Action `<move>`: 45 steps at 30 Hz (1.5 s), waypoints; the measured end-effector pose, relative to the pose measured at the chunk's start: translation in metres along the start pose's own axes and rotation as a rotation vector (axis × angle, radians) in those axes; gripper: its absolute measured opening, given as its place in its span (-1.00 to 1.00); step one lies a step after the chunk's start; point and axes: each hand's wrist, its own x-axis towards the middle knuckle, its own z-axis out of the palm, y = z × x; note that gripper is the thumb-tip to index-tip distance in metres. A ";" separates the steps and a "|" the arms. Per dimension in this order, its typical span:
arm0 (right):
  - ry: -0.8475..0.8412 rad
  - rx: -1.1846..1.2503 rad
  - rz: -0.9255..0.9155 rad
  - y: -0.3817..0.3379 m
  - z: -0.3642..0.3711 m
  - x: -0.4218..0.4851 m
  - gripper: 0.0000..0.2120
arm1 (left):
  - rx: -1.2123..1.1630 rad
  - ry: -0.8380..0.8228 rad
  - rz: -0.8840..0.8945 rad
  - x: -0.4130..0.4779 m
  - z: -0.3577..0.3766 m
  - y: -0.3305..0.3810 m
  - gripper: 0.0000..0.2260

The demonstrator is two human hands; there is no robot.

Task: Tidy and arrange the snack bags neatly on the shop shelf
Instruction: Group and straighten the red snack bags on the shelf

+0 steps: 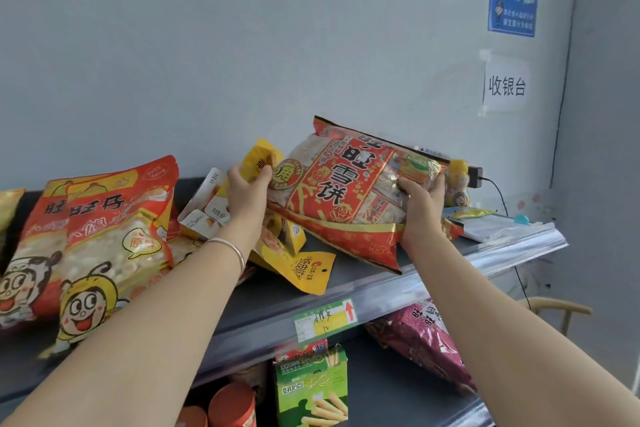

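The right hand [420, 199] grips the big red snack bag [346, 191], tilted over the top shelf [273, 291], probably clearing room, while the left hand [247, 185] pinches a yellow pouch [258, 158], seemingly to straighten it

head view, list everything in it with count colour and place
rice cracker bag: 1, red and gold, tilted over top shelf, right
cartoon bags: at least 2, red-orange, top shelf left
held pouch: 1, yellow, mid top shelf
loose pouches: several, yellow, mid top shelf
box: 1, green, lower shelf
foil bag: 1, magenta, lower shelf right
canisters: 2, red, lower shelf
price tag: 1, green and yellow, top shelf edge
blue sign: 1, blue, wall upper right
paper sign: 1, white, wall below it
left hand: 1, grips held pouch
right hand: 1, grips rice cracker bag
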 end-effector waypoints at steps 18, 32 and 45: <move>-0.205 -0.031 0.106 0.061 0.104 -0.061 -0.55 | 0.434 0.066 0.324 -0.017 -0.109 0.104 -0.58; -0.401 0.010 0.092 0.144 0.324 -0.330 -0.46 | 0.331 0.627 0.334 -0.076 -0.433 0.161 -0.74; -0.792 -0.155 0.214 0.229 0.448 -0.594 -0.62 | 0.374 0.941 0.169 -0.184 -0.746 0.154 -0.53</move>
